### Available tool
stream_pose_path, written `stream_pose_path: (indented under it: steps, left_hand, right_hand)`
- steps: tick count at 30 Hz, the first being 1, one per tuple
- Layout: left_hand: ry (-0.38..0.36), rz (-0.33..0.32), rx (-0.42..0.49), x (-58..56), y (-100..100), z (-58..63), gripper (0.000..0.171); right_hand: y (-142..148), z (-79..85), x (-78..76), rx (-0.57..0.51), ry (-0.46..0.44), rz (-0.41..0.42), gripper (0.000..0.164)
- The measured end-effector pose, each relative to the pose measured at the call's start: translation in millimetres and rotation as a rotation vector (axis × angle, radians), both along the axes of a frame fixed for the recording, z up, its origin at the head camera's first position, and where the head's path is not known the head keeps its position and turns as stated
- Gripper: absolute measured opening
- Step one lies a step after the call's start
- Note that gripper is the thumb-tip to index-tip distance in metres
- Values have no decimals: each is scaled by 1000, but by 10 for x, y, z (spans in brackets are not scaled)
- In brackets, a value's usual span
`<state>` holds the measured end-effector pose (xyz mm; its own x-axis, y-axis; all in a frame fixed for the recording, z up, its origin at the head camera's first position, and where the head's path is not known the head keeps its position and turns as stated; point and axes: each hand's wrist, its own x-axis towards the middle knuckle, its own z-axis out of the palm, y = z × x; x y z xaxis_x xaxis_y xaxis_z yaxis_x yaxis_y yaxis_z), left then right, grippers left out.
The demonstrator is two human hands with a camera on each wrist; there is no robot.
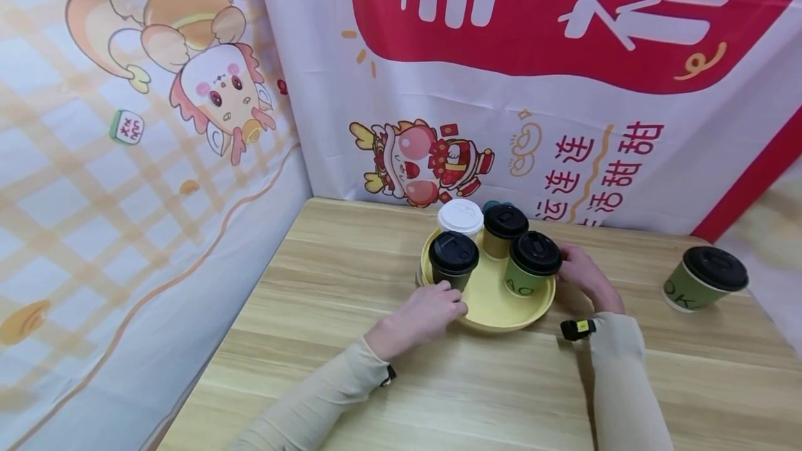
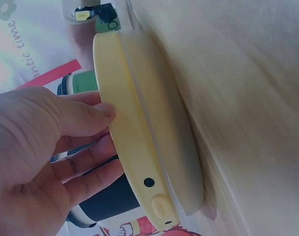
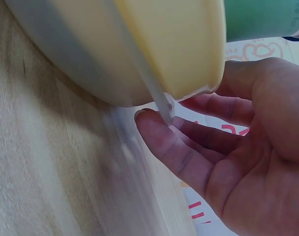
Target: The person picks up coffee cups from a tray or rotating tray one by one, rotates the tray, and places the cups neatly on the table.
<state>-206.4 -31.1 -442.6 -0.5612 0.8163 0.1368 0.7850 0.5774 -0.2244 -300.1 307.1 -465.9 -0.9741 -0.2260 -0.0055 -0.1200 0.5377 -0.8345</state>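
A round yellow tray [image 1: 495, 308] with a raised rim stands on the table, with a paler base [image 2: 174, 147] below it. My left hand [image 1: 429, 312] pinches its near-left rim, thumb on the outer wall, fingers reaching over the edge. At the right side my right hand [image 1: 589, 277] pinches a translucent tab [image 3: 165, 110] on the edge between thumb and fingers. On the tray stand a dark cup [image 1: 452, 277] with a black lid, a white-lidded cup [image 1: 460, 218], a brown cup [image 1: 496, 246] with a black lid, and a green cup [image 1: 526, 280] with a black lid.
Another green cup [image 1: 692, 287] with a black lid stands apart on the wooden table [image 1: 501, 395] at the right. A printed cloth [image 1: 401, 89] hangs along the table's back edge, and a checked cloth [image 1: 144, 228] along the left side.
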Motion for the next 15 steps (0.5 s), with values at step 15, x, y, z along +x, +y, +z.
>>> stream_pose_path:
  steps: [15]
  left_hand:
    - [-98,58,29,-84,-140,79,24]
  right_hand:
    - [37,-32,-11,36,9,2,26]
